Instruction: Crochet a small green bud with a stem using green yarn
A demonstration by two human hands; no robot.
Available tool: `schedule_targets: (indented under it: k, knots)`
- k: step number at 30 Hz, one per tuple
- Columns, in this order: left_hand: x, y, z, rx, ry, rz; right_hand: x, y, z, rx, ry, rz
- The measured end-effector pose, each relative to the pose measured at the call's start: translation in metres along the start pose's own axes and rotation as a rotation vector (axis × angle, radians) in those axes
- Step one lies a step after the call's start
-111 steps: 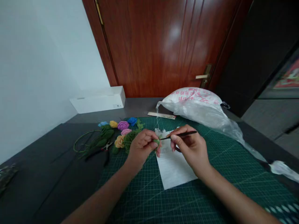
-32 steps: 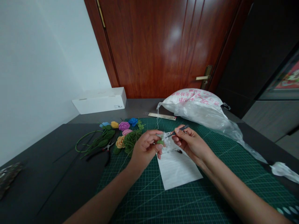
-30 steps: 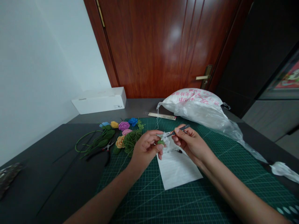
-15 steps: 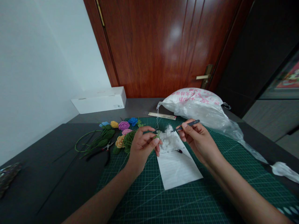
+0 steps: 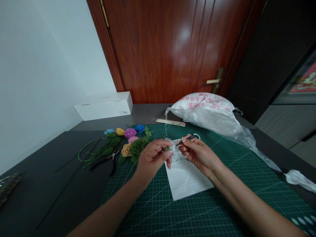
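My left hand (image 5: 153,157) pinches a small green crocheted piece (image 5: 168,149) between thumb and fingers. In my right hand (image 5: 199,154) are dark tweezers (image 5: 189,138), gripped like a pen and pointing left. Their tips meet white fluffy stuffing (image 5: 176,153) beside the green piece; the exact contact is hidden by fingers and fluff. Beneath both hands lies a white sheet of paper (image 5: 186,181) with more stuffing at its far end. Scissors (image 5: 197,135) show partly behind my right hand. Left of my left hand sits a bundle of green yarn (image 5: 139,149).
A green cutting mat (image 5: 153,214) covers the dark table. Crocheted flowers (image 5: 130,133), green stems (image 5: 101,151) and pliers (image 5: 112,158) lie at left. Behind stand a white box (image 5: 105,107) and a large plastic bag of stuffing (image 5: 209,108), with a narrow beige strip (image 5: 170,122) between.
My right hand has moved left with the tweezers, bringing a tuft of stuffing to the green piece. The hands are now closer together, and the scissors' handles have come into view behind.
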State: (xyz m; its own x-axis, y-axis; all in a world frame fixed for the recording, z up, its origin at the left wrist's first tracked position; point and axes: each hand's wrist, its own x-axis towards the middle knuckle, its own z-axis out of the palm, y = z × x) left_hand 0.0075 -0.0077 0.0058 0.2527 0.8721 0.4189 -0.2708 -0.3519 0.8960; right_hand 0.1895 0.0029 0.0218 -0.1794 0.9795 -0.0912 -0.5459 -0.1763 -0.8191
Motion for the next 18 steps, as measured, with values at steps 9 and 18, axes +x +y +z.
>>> schedule_targets:
  k: [9, 18]
  knots:
    - [0.001, -0.003, -0.006, -0.061, -0.022, -0.007, -0.006, -0.002, 0.006, -0.124, -0.015, -0.135]
    - [0.001, -0.001, -0.005, -0.119, 0.018, 0.004, -0.016, -0.011, 0.005, -0.42, -0.022, -0.652]
